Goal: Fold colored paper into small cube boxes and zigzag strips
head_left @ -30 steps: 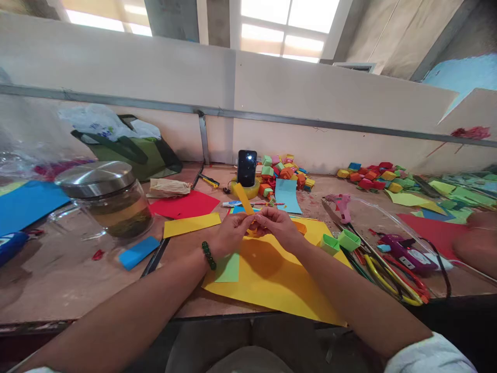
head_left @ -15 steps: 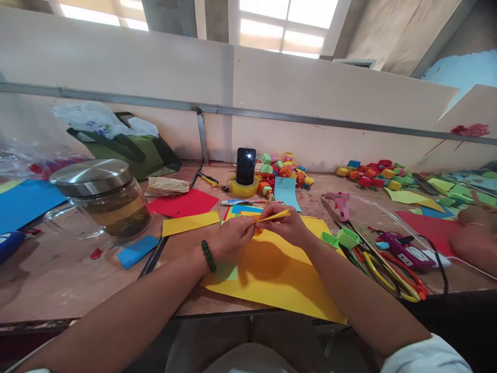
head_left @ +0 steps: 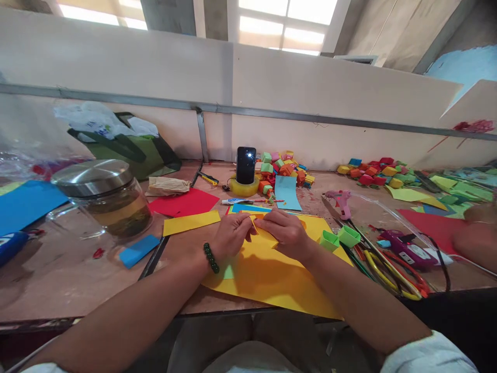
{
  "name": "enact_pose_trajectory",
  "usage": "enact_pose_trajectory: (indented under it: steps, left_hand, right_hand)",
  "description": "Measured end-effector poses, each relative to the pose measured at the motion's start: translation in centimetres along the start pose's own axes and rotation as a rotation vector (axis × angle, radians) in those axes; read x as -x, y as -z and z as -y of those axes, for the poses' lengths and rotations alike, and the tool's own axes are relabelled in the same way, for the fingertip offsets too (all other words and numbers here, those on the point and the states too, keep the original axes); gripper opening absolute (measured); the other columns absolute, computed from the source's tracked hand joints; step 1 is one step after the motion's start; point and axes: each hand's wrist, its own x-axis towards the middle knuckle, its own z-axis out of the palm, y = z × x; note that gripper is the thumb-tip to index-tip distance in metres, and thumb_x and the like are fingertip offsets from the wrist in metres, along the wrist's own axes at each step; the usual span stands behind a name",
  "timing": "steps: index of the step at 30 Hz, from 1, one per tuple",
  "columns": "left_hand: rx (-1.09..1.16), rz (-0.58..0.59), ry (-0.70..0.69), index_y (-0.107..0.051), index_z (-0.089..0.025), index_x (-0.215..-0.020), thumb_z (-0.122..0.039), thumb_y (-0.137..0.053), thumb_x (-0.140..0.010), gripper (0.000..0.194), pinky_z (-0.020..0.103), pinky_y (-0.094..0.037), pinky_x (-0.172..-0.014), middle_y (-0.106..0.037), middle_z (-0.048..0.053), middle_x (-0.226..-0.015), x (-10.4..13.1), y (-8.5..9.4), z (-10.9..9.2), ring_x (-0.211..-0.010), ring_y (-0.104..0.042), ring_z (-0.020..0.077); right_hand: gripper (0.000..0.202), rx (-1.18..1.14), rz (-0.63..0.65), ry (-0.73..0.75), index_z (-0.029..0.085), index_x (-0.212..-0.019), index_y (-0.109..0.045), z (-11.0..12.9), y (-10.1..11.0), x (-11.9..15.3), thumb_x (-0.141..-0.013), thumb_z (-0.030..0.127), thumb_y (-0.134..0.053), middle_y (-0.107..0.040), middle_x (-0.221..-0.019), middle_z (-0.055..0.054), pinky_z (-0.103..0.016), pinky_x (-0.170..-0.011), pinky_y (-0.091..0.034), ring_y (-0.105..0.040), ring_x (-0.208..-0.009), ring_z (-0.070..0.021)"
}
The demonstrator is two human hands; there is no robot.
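Between my two hands is a small folded piece of yellow paper (head_left: 264, 237), held just above a large yellow sheet (head_left: 287, 277). My left hand (head_left: 232, 233), with a dark green bead bracelet (head_left: 210, 258) at its wrist, pinches the paper's left end. The fingers of my right hand (head_left: 286, 233) are closed on its right side and cover part of it. Two open green paper boxes (head_left: 348, 236) stand right of my right hand. A yellow paper strip (head_left: 191, 224) lies to the left of my left hand.
A lidded glass mug (head_left: 112, 207) and a folded blue paper (head_left: 139, 250) are at left. Behind my hands stand a phone (head_left: 246, 165) on a tape roll and a pile of paper cubes (head_left: 285, 168). A pink glue gun (head_left: 341, 203) and cables lie right; another person's arm (head_left: 477, 238) is beyond.
The yellow paper has turned from nearly edge-on to showing a broad face tilted downward. My right hand has rolled over it, and my left hand has shifted slightly left.
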Motion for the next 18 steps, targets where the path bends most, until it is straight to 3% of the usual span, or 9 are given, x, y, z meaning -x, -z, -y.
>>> enact_pose_trajectory:
  steps: [4,8,12,15,18]
  left_hand:
    - [0.139,0.05,0.025,-0.051,-0.018,-0.062,-0.033,-0.039,-0.079,0.026,0.025,-0.046,-0.053,-0.055,0.0,-0.053,-0.1,-0.1,0.1,-0.05,-0.056,0.0125]
    - [0.05,0.068,-0.055,-0.046,-0.019,-0.068,-0.031,-0.034,-0.081,0.022,0.026,-0.045,-0.056,-0.054,-0.001,-0.059,-0.1,0.1,0.1,-0.056,-0.055,0.0138]
    - [-0.198,-0.008,-0.173,-0.037,-0.022,-0.067,-0.027,-0.031,-0.084,0.019,0.027,-0.039,-0.057,-0.046,-0.002,-0.061,-0.2,0.2,0.2,-0.058,-0.045,0.0137]
    - [-0.365,0.022,-0.195,-0.038,-0.022,-0.07,-0.025,-0.03,-0.086,0.018,0.029,-0.038,-0.061,-0.048,0.0,-0.065,0.0,0.2,0.2,-0.061,-0.044,0.0155]
    - [-0.457,0.058,-0.195,-0.042,-0.021,-0.073,-0.023,-0.033,-0.085,0.015,0.03,-0.04,-0.065,-0.052,0.002,-0.071,0.2,0.2,0.0,-0.065,-0.047,0.0166]
  right_hand:
    - [0.022,0.086,0.02,0.032,0.015,-0.094,-0.061,0.0,0.0,-0.2,-0.089,0.007,-0.041,-0.06,-0.071,-0.006,-0.026,-0.059,-0.049,-0.054,-0.063,-0.0149]
    - [0.02,0.095,0.026,0.003,0.014,-0.097,-0.061,-0.2,-0.5,0.2,-0.087,0.008,-0.045,-0.062,-0.076,-0.007,-0.028,-0.063,-0.051,-0.057,-0.067,-0.0163]
    - [0.023,-0.077,-0.003,-0.171,0.016,-0.099,-0.062,-0.4,-1.0,0.6,-0.084,0.008,-0.047,-0.062,-0.081,-0.007,-0.027,-0.063,-0.052,-0.059,-0.07,-0.0153]
    - [0.014,-0.219,-0.036,-0.357,0.018,-0.098,-0.062,-0.6,-1.2,0.7,-0.087,0.016,-0.053,-0.062,-0.084,-0.006,-0.025,-0.063,-0.052,-0.06,-0.07,-0.0129]
    - [0.009,-0.215,-0.035,-0.422,0.02,-0.086,-0.064,-0.9,-1.4,0.6,-0.088,0.025,-0.058,-0.061,-0.078,-0.003,-0.024,-0.061,-0.051,-0.058,-0.066,-0.0118]
